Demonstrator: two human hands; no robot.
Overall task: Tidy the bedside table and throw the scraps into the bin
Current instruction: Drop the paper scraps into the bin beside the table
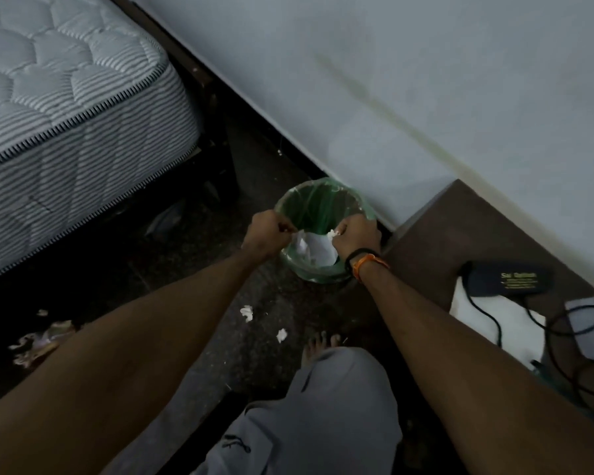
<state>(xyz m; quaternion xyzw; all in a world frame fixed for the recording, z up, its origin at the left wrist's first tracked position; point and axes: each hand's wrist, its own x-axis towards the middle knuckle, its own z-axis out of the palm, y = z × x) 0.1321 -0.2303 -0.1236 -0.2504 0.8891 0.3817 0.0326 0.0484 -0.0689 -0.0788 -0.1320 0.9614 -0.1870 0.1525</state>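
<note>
Over the green-lined bin (323, 200) our left hand (268, 234) and right hand (357, 234) each pinch white paper scraps (314, 248); we should release low inside the rim; two bits (247, 313) lie just short of it.

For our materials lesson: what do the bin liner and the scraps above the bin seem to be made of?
Bin liner: thin green plastic film, probably; glossy, translucent, crinkled over the rim. Scraps: white paper, apparently; matte, creased, crumpled, held by both hands' fingers.
</note>
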